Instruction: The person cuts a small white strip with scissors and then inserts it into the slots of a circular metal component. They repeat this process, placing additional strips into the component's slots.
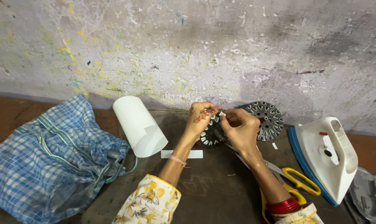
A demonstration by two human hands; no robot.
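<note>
The slotted stator core (210, 132), a dark round ring with pale teeth, is standing tilted between both hands, its flat face leaning toward the person and its axis running roughly away toward the wall; being round, it has no long axis to speak of. The left hand (201, 117) is gripping its upper left rim with fingers curled closed on it, while the right hand (239, 129) is pinching a small white paper slip (222, 113) at the top edge. Judging from this, keeping the core steady and the slip straight in line with a slot is what matters. Just right of the right hand a second slotted disc (267, 118) is lying; nearer the wrist are yellow-handled scissors (296, 179); below the left hand, a cut paper strip (182, 154) and paper roll (139, 125) are resting on the worktop (212, 191).
</note>
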